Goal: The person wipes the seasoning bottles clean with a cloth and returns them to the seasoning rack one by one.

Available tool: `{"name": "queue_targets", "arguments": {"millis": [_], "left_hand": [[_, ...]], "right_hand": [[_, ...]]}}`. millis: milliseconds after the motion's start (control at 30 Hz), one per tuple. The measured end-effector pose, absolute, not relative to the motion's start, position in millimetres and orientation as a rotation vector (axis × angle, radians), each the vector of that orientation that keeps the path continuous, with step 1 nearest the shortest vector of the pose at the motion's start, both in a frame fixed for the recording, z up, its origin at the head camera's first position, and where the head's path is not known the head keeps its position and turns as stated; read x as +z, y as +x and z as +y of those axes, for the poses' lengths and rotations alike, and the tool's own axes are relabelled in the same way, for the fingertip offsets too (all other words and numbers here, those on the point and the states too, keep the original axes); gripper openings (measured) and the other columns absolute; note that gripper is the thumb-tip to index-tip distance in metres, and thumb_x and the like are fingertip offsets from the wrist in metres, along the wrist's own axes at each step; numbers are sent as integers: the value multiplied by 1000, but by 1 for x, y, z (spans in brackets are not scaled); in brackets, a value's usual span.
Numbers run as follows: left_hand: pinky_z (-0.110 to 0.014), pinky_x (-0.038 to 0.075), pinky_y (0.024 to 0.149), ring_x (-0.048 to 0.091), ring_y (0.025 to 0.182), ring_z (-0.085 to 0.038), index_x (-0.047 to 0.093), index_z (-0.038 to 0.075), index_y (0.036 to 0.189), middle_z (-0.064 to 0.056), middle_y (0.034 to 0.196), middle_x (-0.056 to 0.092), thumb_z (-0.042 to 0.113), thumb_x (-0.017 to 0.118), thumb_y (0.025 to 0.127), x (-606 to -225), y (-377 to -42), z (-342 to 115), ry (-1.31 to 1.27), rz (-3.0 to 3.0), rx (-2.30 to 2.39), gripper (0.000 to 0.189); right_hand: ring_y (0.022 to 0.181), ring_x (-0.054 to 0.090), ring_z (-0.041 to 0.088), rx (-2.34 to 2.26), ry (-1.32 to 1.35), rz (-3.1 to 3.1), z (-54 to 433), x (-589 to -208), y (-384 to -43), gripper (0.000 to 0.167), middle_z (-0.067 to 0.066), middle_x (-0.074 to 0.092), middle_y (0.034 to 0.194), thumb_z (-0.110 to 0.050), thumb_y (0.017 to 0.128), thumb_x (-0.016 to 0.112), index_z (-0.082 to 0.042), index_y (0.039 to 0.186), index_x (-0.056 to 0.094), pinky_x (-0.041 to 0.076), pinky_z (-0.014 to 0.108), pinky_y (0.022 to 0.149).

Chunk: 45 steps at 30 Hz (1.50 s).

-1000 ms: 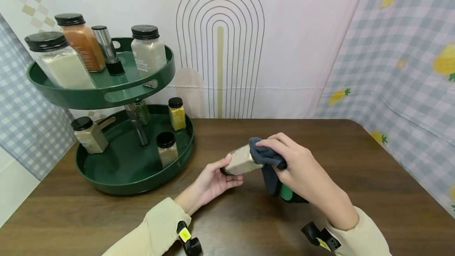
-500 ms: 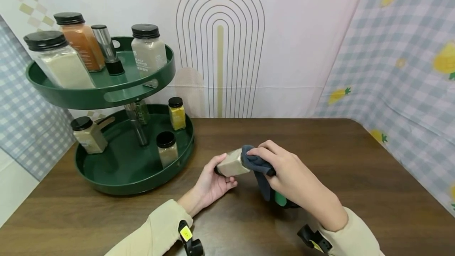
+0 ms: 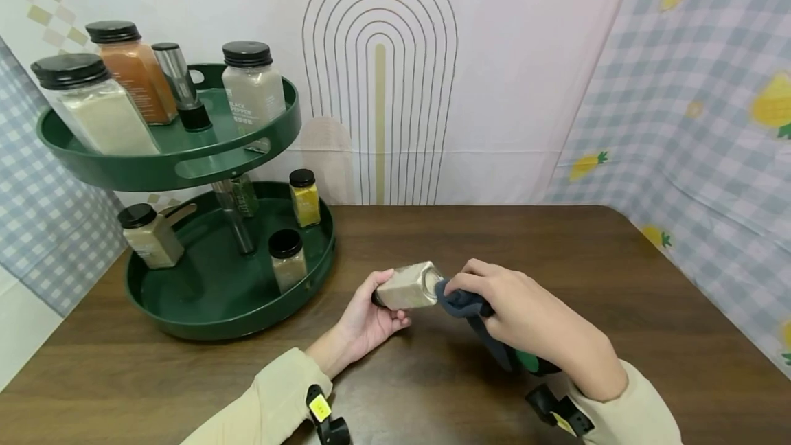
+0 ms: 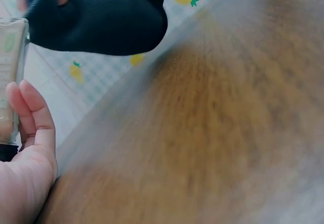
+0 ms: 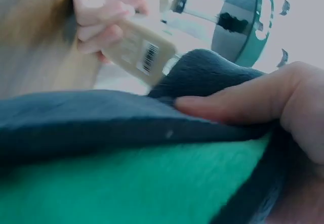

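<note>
My left hand (image 3: 364,321) grips a clear spice jar (image 3: 408,287) by its black-lidded end, tilted over the table with its base toward the right. Pale beige powder fills the jar, and a barcode label shows on it in the right wrist view. In my right hand (image 3: 513,301) a dark blue-grey cloth (image 3: 460,301) is pinched and bunched, right beside the jar's base. The cloth's lower part hangs down, with a green patch (image 5: 126,183) on it. Whether cloth and glass touch is hard to tell.
A two-tier green turntable rack (image 3: 231,328) stands at the left. Its upper tray (image 3: 123,174) bears large jars and a silver-topped post. Several small jars stand on the lower tray, one with yellow contents (image 3: 305,199). The brown wooden table (image 3: 525,239) meets patterned cloth backdrops.
The cloth covered the jar's base earlier; my right hand has drawn it off to the right, exposing the base. The left hand with the jar moved slightly left, then stayed nearly still.
</note>
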<state>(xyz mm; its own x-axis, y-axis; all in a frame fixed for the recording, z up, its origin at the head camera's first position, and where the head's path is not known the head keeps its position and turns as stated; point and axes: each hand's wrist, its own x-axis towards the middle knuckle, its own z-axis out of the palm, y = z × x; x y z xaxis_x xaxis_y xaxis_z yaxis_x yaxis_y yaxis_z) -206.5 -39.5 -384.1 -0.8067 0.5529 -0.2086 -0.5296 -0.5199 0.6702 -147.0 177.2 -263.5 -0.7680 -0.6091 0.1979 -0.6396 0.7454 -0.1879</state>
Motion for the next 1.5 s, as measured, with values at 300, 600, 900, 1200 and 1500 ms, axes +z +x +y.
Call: {"name": "queue_targets", "arguments": {"millis": [300, 600, 900, 1200, 1500], "left_hand": [[-23, 45, 66, 48, 57, -9, 44, 10, 106, -2, 81, 55, 35, 35, 95, -386, -205, -40, 80, 991, 2279, 29], [-25, 46, 69, 49, 56, -10, 47, 11, 103, -1, 80, 55, 36, 36, 94, -385, -207, -39, 78, 1027, 2263, 28], [-24, 45, 67, 49, 53, -8, 42, 11, 107, -2, 84, 54, 35, 35, 94, -385, -208, -39, 47, 1004, 2269, 28], [-23, 39, 63, 46, 55, -9, 50, 13, 99, 1, 76, 55, 36, 32, 95, -385, -209, -41, 40, 879, 2325, 30], [-23, 39, 65, 46, 55, -8, 48, 12, 103, 0, 78, 56, 36, 31, 95, -385, -209, -41, 55, 892, 2306, 31]], "right_hand": [[76, 57, 9, 373, 863, -2746, 184, -255, -142, 46, -4, 59, 100, 9, 76, 63, -20, 112, 61, 48, 29, 66], [92, 63, 13, 608, 958, -2544, 162, -271, -149, 48, -4, 59, 108, 3, 75, 72, -15, 118, 58, 53, 33, 77], [78, 61, 11, 535, 903, -2601, 163, -276, -151, 45, -5, 58, 95, 1, 72, 75, -19, 110, 61, 51, 30, 68], [67, 51, 6, 463, 913, -2760, 169, -273, -152, 40, -8, 55, 87, 7, 74, 66, -22, 101, 62, 45, 23, 62], [62, 47, 9, 240, 830, -2925, 183, -257, -147, 44, -5, 56, 87, 8, 75, 63, -24, 104, 64, 39, 25, 54]]}}
